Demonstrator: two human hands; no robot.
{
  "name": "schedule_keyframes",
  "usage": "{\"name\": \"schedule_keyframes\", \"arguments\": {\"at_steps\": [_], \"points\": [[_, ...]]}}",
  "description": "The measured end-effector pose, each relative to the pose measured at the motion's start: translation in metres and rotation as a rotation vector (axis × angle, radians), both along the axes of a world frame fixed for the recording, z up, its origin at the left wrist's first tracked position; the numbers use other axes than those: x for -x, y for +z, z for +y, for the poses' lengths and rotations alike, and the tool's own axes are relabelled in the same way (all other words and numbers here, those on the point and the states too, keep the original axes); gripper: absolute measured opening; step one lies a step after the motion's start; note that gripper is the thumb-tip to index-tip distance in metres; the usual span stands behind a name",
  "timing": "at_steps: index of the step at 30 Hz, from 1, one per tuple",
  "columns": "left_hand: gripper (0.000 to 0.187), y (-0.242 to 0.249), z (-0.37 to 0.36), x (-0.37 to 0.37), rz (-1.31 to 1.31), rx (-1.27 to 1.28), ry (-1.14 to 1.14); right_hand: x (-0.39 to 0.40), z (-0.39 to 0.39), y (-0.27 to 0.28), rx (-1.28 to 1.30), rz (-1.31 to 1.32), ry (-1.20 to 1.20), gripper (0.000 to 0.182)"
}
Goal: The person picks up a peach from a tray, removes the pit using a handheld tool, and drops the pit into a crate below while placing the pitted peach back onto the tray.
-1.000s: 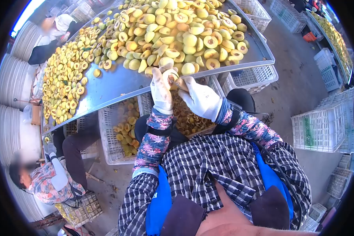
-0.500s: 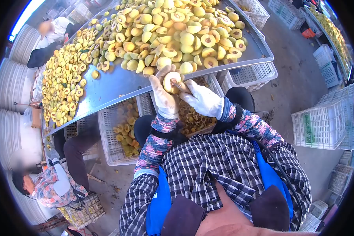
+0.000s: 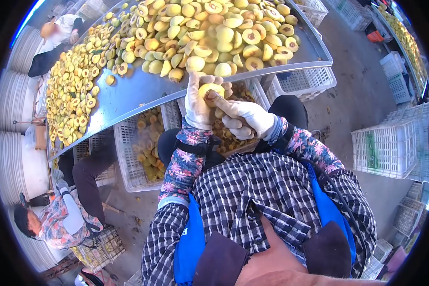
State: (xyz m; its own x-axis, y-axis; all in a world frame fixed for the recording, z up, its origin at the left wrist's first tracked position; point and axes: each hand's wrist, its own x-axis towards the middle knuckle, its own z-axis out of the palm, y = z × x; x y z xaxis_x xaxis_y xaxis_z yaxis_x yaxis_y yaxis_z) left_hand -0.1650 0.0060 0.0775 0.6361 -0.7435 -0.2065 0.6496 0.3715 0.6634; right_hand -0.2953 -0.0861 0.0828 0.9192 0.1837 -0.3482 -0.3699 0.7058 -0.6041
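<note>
In a stained white glove, my left hand (image 3: 199, 102) holds a halved yellow fruit (image 3: 211, 90) with its cut face and brown centre turned up. My right hand (image 3: 247, 116), gloved too, has a finger or thumb at the centre of that half; its other fingers are curled, and whether they grip any tool cannot be made out. Both hands are just off the near edge of a metal table (image 3: 128, 95), beside a large heap of fruit halves (image 3: 195, 35).
Below the table are white crates (image 3: 128, 162) holding fruit pieces. Stacked crates (image 3: 386, 148) stand at the right. A co-worker in a floral top (image 3: 64, 221) sits at the lower left, another person (image 3: 57, 35) at the upper left. White drums (image 3: 14, 157) line the left.
The fruit half has tilted in my left hand, and my right hand has shifted slightly left and down, its digit now at the fruit's centre. The whole view has shifted slightly.
</note>
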Motion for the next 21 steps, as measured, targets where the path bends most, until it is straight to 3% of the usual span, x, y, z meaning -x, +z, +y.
{"name": "schedule_keyframes", "arguments": {"at_steps": [5,7,10,12,14,16,17,18,20,21], "points": [[0.046,0.003,-0.002,0.003,0.074,-0.068,0.027,0.005,0.0,-0.008,-0.089,-0.015,-0.001,0.038],[0.043,0.003,0.001,0.0,-0.134,-0.307,-0.094,0.006,0.003,-0.012,0.228,-0.033,-0.05,0.032],[0.043,0.009,0.004,-0.002,-0.244,-0.344,-0.209,0.009,0.001,-0.005,0.203,0.038,-0.001,0.029],[0.042,-0.003,0.004,-0.007,-0.207,-0.333,-0.226,0.012,-0.004,-0.006,0.133,0.069,0.025,0.029],[0.043,-0.015,0.0,-0.009,0.028,-0.142,-0.223,0.013,-0.008,-0.021,-0.276,-0.006,0.084,0.03],[0.038,-0.025,-0.006,-0.013,0.131,-0.208,-0.05,0.02,0.001,-0.011,-0.218,-0.088,0.146,0.033],[0.039,-0.03,-0.002,-0.012,-0.051,-0.272,0.032,0.022,0.003,-0.008,-0.16,-0.06,0.16,0.034],[0.039,-0.031,0.002,-0.013,-0.055,-0.272,0.033,0.023,0.0,-0.007,-0.16,-0.064,0.161,0.034],[0.041,-0.029,0.018,-0.019,-0.133,-0.299,0.1,0.026,-0.008,-0.006,0.25,0.003,-0.015,0.033],[0.043,-0.025,0.026,-0.024,-0.09,-0.314,0.11,0.029,-0.015,-0.01,0.408,0.006,0.022,0.033]]}}
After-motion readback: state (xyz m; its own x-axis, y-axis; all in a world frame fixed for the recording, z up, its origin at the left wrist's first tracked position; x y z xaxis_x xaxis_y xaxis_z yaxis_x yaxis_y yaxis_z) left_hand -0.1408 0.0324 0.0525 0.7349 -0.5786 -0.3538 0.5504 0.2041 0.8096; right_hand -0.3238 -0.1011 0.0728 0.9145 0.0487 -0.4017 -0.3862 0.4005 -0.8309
